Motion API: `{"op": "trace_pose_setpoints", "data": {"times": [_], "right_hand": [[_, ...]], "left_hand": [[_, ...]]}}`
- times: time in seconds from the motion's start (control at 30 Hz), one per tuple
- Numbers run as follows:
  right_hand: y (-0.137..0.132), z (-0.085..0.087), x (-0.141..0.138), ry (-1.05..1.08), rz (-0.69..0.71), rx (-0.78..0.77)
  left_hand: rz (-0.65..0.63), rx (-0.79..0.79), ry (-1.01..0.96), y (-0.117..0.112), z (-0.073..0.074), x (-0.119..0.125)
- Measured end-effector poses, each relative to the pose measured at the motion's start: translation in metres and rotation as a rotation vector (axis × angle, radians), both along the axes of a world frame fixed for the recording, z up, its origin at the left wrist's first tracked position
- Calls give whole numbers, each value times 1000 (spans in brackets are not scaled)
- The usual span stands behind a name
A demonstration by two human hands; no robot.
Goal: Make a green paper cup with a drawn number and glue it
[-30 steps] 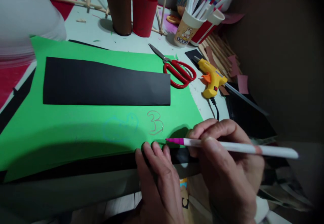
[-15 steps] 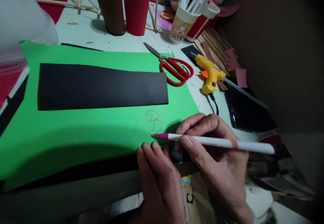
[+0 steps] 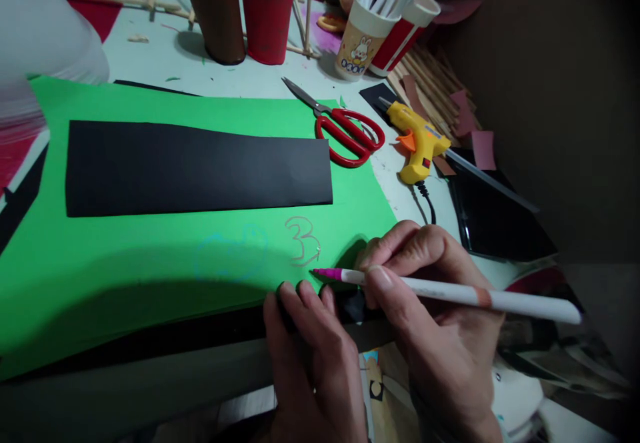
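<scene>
A large green paper sheet (image 3: 125, 256) lies on the table with a long black paper strip (image 3: 195, 169) on top. My right hand (image 3: 435, 309) is closed around a white pen with a pink tip (image 3: 450, 291); the tip hovers at the sheet's near edge, just below a pink drawn "3" (image 3: 303, 241). A faint blue outline (image 3: 230, 254) is drawn to the left of it. My left hand (image 3: 310, 356) rests its fingertips flat on the near edge of the green sheet, beside the pen tip.
Red-handled scissors (image 3: 345, 133) and a yellow glue gun (image 3: 417, 141) lie right of the sheet. Brown (image 3: 213, 13) and red (image 3: 267, 13) cups and paper cups of pens (image 3: 365, 36) stand at the back. A black sheet (image 3: 495, 219) lies right.
The pen tip moved left toward the drawn "3", then drew back slightly right and down. My left hand stayed pressed on the sheet's edge. The view shifted a little.
</scene>
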State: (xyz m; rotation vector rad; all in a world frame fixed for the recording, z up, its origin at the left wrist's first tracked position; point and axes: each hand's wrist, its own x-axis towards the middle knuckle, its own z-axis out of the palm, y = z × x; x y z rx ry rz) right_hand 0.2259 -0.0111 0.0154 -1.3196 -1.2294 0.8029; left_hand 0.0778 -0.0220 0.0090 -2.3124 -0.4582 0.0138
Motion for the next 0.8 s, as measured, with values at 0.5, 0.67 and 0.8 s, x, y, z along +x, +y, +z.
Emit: {"op": "trace_pose_setpoints", "data": {"times": [0.5,0.67,0.8], "right_hand": [[0,-4,1,15,-12,-8],[1,-2,0,-7,17,-4],[0,-3,1,-24,3,4]], "left_hand": [[28,-3,-23,-2,-3,-1],[28,-21,-24,-4,-3,-1],[48,-72,-66,-3,-1,-1]]}}
